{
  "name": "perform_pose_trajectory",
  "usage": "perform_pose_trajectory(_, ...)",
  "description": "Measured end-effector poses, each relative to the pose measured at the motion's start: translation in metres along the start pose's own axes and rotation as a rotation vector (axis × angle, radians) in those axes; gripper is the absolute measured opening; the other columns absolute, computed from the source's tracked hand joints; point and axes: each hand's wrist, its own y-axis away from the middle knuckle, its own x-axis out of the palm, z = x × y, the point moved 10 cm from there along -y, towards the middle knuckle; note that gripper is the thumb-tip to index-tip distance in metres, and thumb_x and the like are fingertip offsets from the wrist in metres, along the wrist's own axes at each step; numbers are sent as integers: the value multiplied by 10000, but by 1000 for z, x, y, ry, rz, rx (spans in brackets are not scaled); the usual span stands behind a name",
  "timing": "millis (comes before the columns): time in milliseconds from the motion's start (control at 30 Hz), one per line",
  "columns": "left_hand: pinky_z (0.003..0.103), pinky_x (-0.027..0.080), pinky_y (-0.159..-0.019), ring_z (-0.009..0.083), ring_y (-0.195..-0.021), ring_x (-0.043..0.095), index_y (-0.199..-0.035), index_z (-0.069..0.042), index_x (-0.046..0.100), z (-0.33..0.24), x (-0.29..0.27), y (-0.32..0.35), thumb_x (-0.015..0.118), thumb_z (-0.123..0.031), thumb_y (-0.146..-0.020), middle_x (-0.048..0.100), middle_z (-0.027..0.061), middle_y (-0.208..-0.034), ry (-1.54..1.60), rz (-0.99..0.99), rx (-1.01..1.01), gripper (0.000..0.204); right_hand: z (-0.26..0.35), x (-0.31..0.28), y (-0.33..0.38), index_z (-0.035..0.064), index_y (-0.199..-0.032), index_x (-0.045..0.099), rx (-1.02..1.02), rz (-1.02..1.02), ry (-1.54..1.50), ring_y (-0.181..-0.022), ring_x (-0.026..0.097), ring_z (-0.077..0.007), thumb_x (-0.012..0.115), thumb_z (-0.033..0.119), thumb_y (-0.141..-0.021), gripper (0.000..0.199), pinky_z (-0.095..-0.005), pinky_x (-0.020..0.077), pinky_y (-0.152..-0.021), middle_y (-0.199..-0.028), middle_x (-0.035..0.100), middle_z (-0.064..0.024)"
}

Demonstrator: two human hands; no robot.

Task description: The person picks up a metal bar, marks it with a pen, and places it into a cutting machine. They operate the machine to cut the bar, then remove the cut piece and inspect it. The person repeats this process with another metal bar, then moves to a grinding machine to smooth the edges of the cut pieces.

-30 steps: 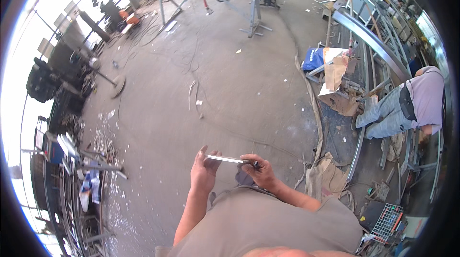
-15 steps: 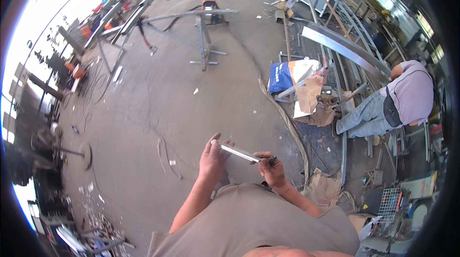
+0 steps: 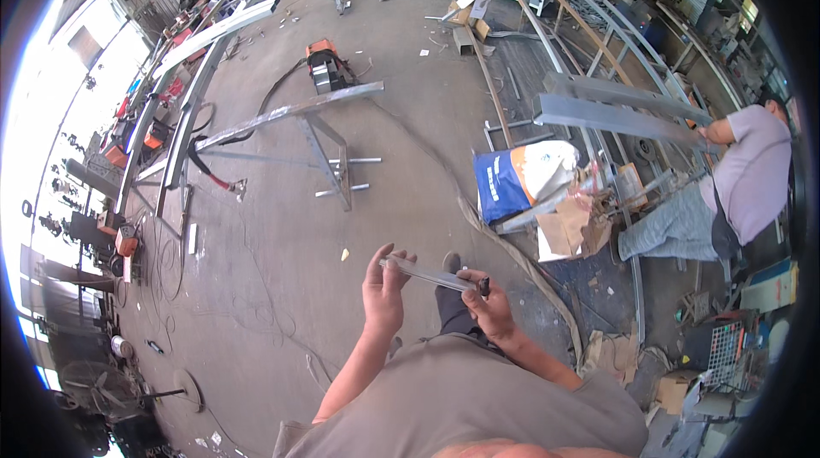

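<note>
A slim, straight grey-white strip [image 3: 431, 275] spans my two hands in front of my waist. My left hand [image 3: 383, 302] pinches its left end between thumb and fingers. The strip's right end sits in the closed fingers of my right hand [image 3: 492, 314]. A small black cylindrical object [image 3: 484, 286] also pokes up from that hand; its kind cannot be made out. Beyond my hands, a dark shoe [image 3: 451, 262] of mine shows on the floor.
Ahead stands a metal trestle [image 3: 329, 150], with an orange-topped machine [image 3: 325, 65] and cables behind it. A thick cable [image 3: 504, 249] runs along the floor to my right. Beside it lie a blue-and-white sack [image 3: 500, 187] and cardboard. A co-worker [image 3: 747, 176] handles long metal tubes [image 3: 615, 112].
The trestle, machine and sack appear lower in the picture, and my shoe and dark trouser leg have come into view. The strip stays between my hands. The co-worker's tubes have shifted.
</note>
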Motion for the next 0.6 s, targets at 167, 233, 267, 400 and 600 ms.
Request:
perform_pose_trajectory(167,406,522,-1034,251,-1196,633,-1424,24,442,-21,44,-164,482,-206,-1089,600,125,-1239,-77,-34,51,408,42,-22,-170,-14,-1256,616,76,-58,-59,-687,454,-16,741,297,-941,460,-190,355,-603,-773,528,81)
perform_pose_trajectory(233,403,518,-1033,255,-1192,634,-1421,8,449,-36,74,-224,489,-212,-1086,605,122,-1237,-75,-25,49,403,75,-35,-230,-16,-1252,620,58,-73,-37,-694,454,-15,742,303,-940,463,-188,352,-608,-774,528,84)
perform_pose_trajectory(267,408,516,-1033,264,-1196,633,-1422,-8,454,-40,85,-254,498,-225,-1084,610,123,-1235,-75,-22,49,404,86,-41,-259,-15,-1252,621,44,-89,-41,-695,454,-15,744,302,-940,461,-189,353,-608,-778,530,82)
perform_pose_trajectory(400,416,511,-1036,277,-1206,628,-1426,-18,454,-41,129,-371,504,-240,-1083,610,129,-1241,0,-17,-8,413,123,-72,-369,-7,-1261,619,25,-137,-30,-704,458,-15,746,306,-943,464,-192,359,-612,-789,537,76)
perform_pose_trajectory(600,426,506,-1052,286,-1206,628,-1452,-7,429,-24,187,-559,501,-235,-1083,605,137,-1252,78,41,-35,440,169,-114,-539,8,-1276,607,-49,-179,56,-710,468,-20,740,346,-952,486,-196,374,-617,-816,563,60)
